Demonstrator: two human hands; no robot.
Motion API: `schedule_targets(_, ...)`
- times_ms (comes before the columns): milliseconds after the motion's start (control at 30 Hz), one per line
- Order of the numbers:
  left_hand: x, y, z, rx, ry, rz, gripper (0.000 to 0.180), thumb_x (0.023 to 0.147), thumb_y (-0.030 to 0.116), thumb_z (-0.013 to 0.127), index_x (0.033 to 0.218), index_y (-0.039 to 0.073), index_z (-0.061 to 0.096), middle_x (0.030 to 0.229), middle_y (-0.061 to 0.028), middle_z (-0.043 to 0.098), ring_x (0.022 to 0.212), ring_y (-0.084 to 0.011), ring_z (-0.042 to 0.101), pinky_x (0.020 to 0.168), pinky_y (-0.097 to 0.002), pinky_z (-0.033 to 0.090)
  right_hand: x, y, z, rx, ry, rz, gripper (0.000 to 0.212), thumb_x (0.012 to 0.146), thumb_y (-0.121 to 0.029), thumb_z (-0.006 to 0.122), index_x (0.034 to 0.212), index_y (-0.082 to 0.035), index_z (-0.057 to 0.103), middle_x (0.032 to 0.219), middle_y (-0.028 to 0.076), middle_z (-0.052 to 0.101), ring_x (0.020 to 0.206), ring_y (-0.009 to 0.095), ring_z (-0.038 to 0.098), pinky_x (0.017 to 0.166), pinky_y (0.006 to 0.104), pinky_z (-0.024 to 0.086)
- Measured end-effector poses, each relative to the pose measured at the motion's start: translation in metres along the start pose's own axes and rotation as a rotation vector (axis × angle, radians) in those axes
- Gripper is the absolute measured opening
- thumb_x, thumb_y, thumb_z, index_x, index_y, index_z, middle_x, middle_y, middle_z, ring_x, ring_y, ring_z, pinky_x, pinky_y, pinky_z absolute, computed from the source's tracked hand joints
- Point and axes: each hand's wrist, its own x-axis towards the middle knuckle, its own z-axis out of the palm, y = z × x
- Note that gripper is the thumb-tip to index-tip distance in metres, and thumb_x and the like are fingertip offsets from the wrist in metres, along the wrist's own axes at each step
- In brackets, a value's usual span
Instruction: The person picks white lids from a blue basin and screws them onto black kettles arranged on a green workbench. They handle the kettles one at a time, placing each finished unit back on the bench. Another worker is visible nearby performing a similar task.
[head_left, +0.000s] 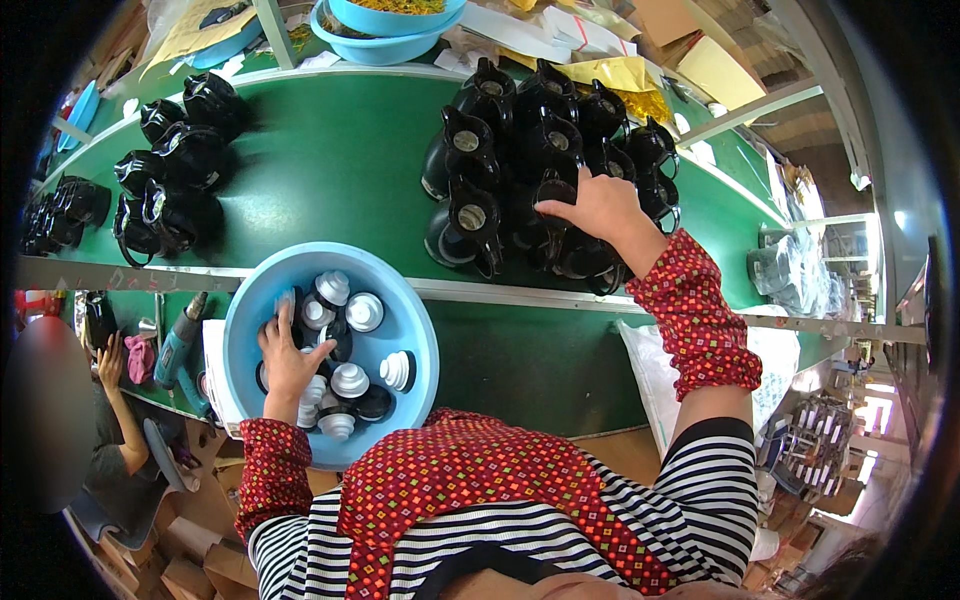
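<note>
My left hand (287,358) is inside a light blue basin (422,330), fingers apart over a heap of lids with white stepped stoppers and black caps. A white-stepped lid (350,380) lies just right of it, and a black lid (341,341) is beside my thumb. Its fingertips are slightly blurred. At the near side of a cluster of black jugs (468,140), my right hand (603,210) is closed on the top of a black jug (556,192), thumb on the left and a finger stretched along the far side. The lower part of this jug is crowded by its neighbours.
More black jugs (190,155) stand at the left of the green bench (330,150). Blue basins (370,50) sit behind. A metal rail (480,291) crosses the bench. On the left are a teal power tool (180,345) and a co-worker's arm (122,410); a white sack (650,370) hangs right.
</note>
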Motion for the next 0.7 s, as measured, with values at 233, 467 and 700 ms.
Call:
schedule_targets(233,0.035,-0.039,0.031,-0.1,0.048,-0.039,0.094,0.086,0.031,0.081,0.16,0.011,0.026,0.147,-0.029,0.045,0.13,-0.0491,0.049,0.107,-0.0506,0.045,0.004,-0.002,0.02,0.097,-0.147,-0.048,0.099,0.071,-0.024,0.089,0.155,-0.024,0.037,0.149,0.024,0.045,0.12,0.041,0.06,0.097,0.0461,0.054)
schedule_targets(467,0.048,-0.044,0.03,-0.183,0.007,-0.041,0.09,0.086,0.029,0.08,0.157,0.009,0.029,0.141,-0.0302,0.052,0.127,-0.0494,0.053,0.104,-0.0502,0.047,-0.008,0.008,0.021,-0.012,0.001,-0.393,0.086,0.079,-0.022,0.086,0.151,-0.017,0.04,0.122,0.026,0.061,0.106,0.043,0.066,0.091,0.0459,0.055)
schedule_targets(700,0.064,-0.043,0.037,-0.127,-0.089,0.011,0.081,0.09,0.031,0.075,0.156,0.011,0.032,0.139,-0.0318,0.054,0.126,-0.05,0.054,0.103,-0.051,0.048,-0.001,0.003,0.033,0.099,0.071,-0.187,0.078,0.089,-0.049,0.073,0.135,0.008,0.047,0.099,0.028,0.07,0.089,0.042,0.071,0.078,0.0475,0.059)
